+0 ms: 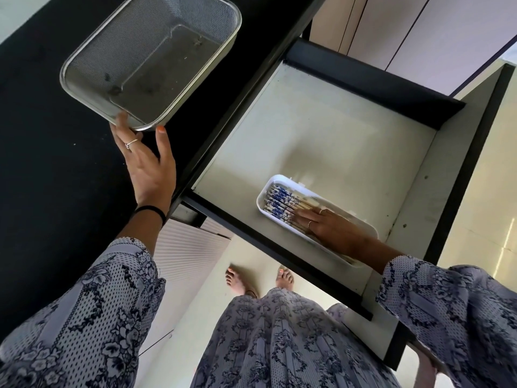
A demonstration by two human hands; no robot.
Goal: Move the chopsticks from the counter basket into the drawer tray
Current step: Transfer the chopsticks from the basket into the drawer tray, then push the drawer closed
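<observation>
A steel mesh basket (84,63) sits on the black counter (50,169) at the upper left, with nothing visible inside it. My left hand (148,166) touches the basket's near rim with straight fingers, thumb spread apart. In the pulled-out drawer (321,130) lies a white oblong tray (264,191) holding several chopsticks (282,203) with blue-and-white patterned ends. My right hand (333,226) rests flat on the chopsticks inside the tray, fingers extended and covering their plain wooden ends.
The drawer has dark walls and a pale bottom; the tray sits near its front edge. Below the drawer are pale cabinet fronts (190,247), the floor and my bare feet (240,281). Tall cupboard doors (405,29) stand at the upper right.
</observation>
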